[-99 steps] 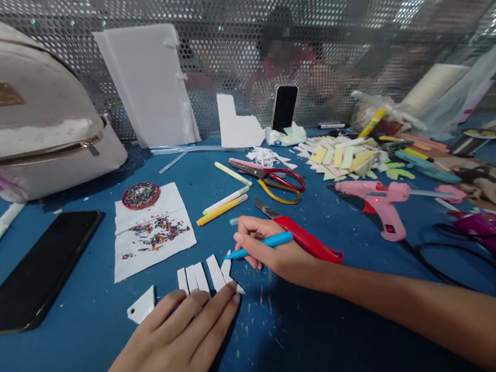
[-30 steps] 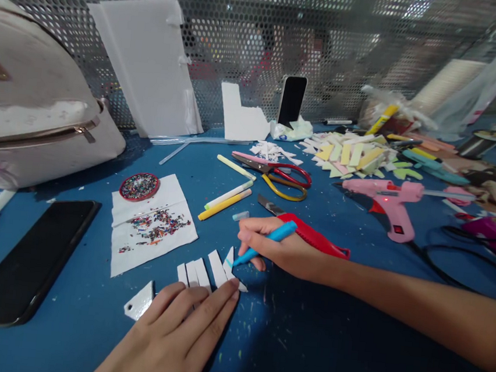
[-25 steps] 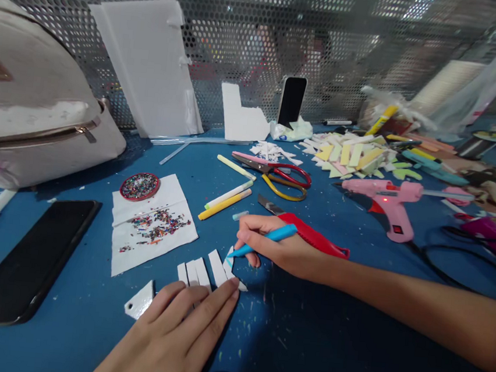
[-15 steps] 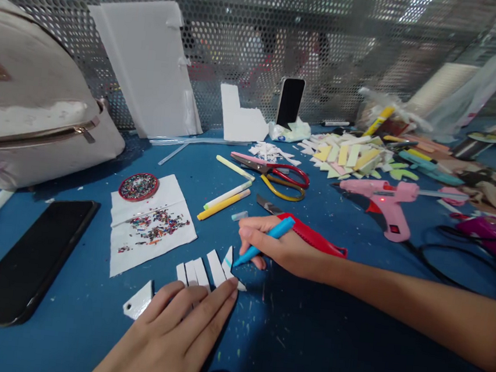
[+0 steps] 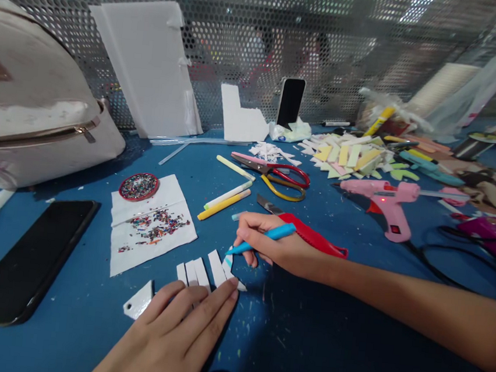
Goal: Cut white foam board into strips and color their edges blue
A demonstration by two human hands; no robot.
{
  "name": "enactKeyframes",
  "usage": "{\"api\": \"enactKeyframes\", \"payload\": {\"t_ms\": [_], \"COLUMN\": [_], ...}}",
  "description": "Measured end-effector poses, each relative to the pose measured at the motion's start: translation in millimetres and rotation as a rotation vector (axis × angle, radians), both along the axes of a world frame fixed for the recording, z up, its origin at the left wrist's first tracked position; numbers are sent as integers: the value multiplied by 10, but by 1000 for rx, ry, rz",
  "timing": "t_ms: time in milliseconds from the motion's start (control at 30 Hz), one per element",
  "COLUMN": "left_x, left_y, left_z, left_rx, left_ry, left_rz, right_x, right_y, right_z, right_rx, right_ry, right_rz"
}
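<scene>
My right hand is closed around a blue marker, its tip touching the upper end of a small white piece with blue marks. My left hand lies flat with its fingers stretched out over the lower parts of several white strips, its fingertips at the base of the marked piece. A white piece with a dark hole rests left of those fingers. Yellow and pale green markers lie beyond my hands, near scissors and a red-handled cutter.
On the blue table, a black phone and a backpack stand left, by a paper with glitter. A pink glue gun with its cable lies right; cut pieces are heaped behind, before a perforated metal screen.
The marker tip has moved up and left onto the top of the white piece, which now bears more blue. My right hand has shifted slightly; my left hand has stayed still.
</scene>
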State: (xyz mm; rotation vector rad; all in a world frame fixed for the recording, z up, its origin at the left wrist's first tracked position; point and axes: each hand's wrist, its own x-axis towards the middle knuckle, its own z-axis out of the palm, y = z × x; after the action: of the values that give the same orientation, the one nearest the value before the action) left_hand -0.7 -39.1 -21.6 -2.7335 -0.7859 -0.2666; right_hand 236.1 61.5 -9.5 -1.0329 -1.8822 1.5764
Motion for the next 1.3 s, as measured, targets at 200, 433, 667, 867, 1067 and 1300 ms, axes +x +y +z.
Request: {"api": "enactKeyframes", "payload": {"t_ms": [200, 433, 667, 867, 1067, 1300], "left_x": [-38, -17, 2, -9, -7, -20], "left_y": [-7, -3, 17, 9, 4, -4], "left_z": [-4, -11, 15, 13, 23, -1], "left_rx": [-4, -9, -4, -10, -8, -12], "left_ry": [16, 15, -25, -20, -25, -2], "left_rz": [12, -1, -2, -11, -9, -5], "right_x": [-5, -7, -2, 5, 8, 11], "right_y": [12, 11, 20, 22, 16, 26], "right_z": [0, 11, -17, -28, -13, -26], "right_rx": [-9, -33, -38, -32, -28, -12], "right_ry": [18, 17, 23, 26, 9, 9], "right_rz": [5, 12, 13, 21, 9, 6]}}
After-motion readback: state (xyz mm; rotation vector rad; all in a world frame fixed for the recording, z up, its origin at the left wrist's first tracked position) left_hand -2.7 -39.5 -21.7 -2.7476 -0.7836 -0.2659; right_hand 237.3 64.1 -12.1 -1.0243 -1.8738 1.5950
